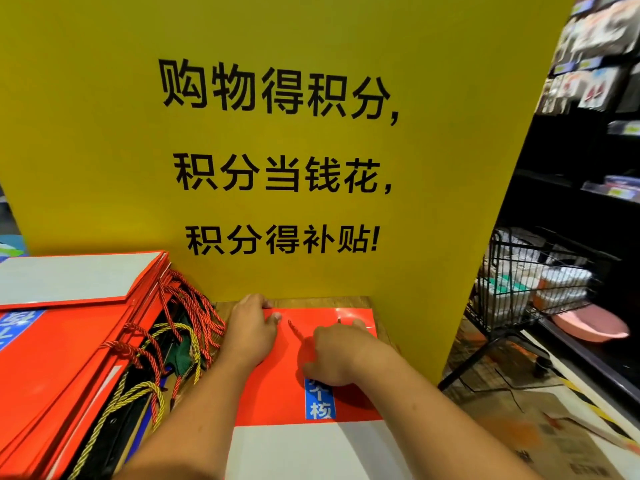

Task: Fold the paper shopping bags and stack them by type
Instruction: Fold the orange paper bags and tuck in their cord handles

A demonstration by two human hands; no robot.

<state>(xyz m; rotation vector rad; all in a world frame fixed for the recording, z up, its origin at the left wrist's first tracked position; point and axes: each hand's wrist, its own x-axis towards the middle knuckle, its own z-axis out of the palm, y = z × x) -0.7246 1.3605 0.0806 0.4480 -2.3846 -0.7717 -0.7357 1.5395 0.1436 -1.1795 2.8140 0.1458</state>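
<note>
Yellow signboard (277,36) backs the wooden worktop (318,301). A stack of folded bags (62,362) fills its left side, and the red bag (273,396) lies flat beside it. My left hand (249,336) and right hand (337,355) press on it, fingers spread, gripping nothing. I'd tuck the rope handle (294,328) in, then crease outward.

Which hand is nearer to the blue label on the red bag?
Right. The right hand lies directly beyond the blue label; the left hand presses the bag farther left.

left hand (250,332), right hand (337,356) pressing red bag (273,393)
</note>
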